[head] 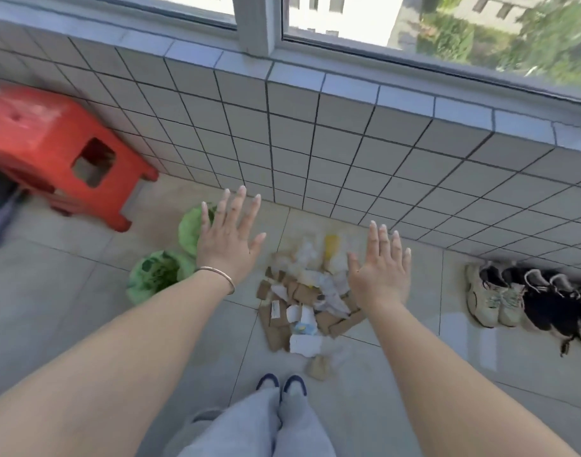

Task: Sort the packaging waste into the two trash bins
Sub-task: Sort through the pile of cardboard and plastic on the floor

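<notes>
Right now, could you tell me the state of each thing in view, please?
left hand: open, fingers spread, holding nothing
right hand: open, holding nothing
waste pile: loose on the floor, unsorted
near bin: green liner, upright
far bin: green liner, upright, partly behind the left hand
red stool: upright by the wall
shoes: on the floor by the wall

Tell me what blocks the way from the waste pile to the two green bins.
Nothing visible does. The waste pile lies on bare floor, and the two bins stand just left of it. Only the open left hand hangs above that gap, holding nothing.
</notes>
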`<state>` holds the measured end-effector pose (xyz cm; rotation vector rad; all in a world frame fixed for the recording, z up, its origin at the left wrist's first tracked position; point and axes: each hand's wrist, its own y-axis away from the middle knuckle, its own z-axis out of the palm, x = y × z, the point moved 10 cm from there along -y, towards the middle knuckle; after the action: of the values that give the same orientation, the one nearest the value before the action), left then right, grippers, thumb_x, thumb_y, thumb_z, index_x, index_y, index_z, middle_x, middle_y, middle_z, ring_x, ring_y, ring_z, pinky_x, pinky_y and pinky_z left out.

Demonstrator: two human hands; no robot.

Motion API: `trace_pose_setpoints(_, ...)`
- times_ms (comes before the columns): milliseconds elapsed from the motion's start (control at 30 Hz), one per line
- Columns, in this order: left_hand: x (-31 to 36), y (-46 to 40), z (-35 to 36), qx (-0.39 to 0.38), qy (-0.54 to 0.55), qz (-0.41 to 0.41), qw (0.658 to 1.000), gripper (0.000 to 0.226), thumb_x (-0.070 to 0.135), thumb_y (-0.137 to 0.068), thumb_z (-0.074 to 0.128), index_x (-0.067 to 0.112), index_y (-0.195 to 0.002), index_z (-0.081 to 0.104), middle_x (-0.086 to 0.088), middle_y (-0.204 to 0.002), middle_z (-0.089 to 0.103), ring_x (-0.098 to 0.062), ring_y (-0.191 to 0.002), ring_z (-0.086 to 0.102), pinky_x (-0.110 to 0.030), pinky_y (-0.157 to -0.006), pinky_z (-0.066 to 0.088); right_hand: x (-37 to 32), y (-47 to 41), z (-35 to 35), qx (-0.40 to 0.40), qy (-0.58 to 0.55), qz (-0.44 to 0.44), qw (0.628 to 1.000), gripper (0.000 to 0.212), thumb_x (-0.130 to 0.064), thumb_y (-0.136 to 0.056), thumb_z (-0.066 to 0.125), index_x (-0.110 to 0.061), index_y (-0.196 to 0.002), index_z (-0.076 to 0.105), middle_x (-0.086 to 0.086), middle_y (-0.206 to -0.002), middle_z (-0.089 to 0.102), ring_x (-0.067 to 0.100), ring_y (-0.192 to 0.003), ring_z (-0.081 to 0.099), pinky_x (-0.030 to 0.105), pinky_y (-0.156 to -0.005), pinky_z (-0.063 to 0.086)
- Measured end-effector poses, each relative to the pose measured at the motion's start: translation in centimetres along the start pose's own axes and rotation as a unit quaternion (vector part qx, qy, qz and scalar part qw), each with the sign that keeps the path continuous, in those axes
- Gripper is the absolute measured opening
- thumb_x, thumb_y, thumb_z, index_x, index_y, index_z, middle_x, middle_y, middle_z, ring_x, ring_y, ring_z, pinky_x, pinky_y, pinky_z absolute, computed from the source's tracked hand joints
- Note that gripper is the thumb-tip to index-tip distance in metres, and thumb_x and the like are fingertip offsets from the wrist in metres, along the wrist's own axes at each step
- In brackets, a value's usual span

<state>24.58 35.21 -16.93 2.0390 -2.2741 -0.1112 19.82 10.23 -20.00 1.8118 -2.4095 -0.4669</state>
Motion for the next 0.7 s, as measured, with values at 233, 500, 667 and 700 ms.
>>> trace_pose_setpoints(233, -2.9, -0.1, 3.4, -0.024, 0.024, -0.012, 0.999, 0.064, 0.045, -0.096, 0.027, 0.029, -0.149, -0.006, 0.001, -0.16, -0.007, -0.022, -0.148, -0.005, -0.049, -0.119, -0.005, -4.0, -1.7, 4.3, -0.039, -0.016, -0.023, 0.999, 0.064, -0.048, -0.098, 0.018, -0.023, -0.15, -0.009, -0.002, -0.161, -0.003, 0.018, -0.148, -0.007, 0.039, -0.121, -0.002)
trace_pose_setpoints(500, -6.5, -4.1, 8.1, -0.058, -0.015, 0.055, 0.997, 0.066, 0.042, -0.097, 0.029, 0.03, -0.148, -0.011, 0.001, -0.159, -0.011, -0.02, -0.148, -0.007, -0.048, -0.118, -0.006, -5.7, -4.6, 8.1, -0.025, -0.044, 0.038, 0.998, 0.065, -0.048, -0.098, 0.023, -0.02, -0.152, 0.0, 0.0, -0.16, 0.009, 0.019, -0.148, 0.001, 0.039, -0.121, 0.004)
trace_pose_setpoints(667, -7.5, -6.9, 11.8, -0.066, -0.022, 0.117, 0.991, 0.065, 0.042, -0.097, 0.028, 0.031, -0.148, -0.01, 0.003, -0.159, -0.011, -0.019, -0.148, -0.009, -0.046, -0.117, -0.009, -6.4, -5.4, 12.9, -0.018, -0.064, 0.098, 0.993, 0.064, -0.047, -0.098, 0.024, -0.019, -0.152, 0.004, 0.001, -0.159, 0.015, 0.02, -0.148, 0.005, 0.039, -0.121, 0.008)
trace_pose_setpoints(700, -7.6, -7.0, 13.1, -0.072, -0.023, 0.127, 0.989, 0.064, 0.042, -0.097, 0.028, 0.031, -0.148, -0.01, 0.003, -0.159, -0.011, -0.019, -0.148, -0.009, -0.046, -0.117, -0.009, -6.4, -5.4, 14.2, -0.023, -0.067, 0.104, 0.992, 0.063, -0.046, -0.098, 0.025, -0.019, -0.152, 0.004, 0.002, -0.159, 0.015, 0.02, -0.148, 0.005, 0.039, -0.121, 0.008)
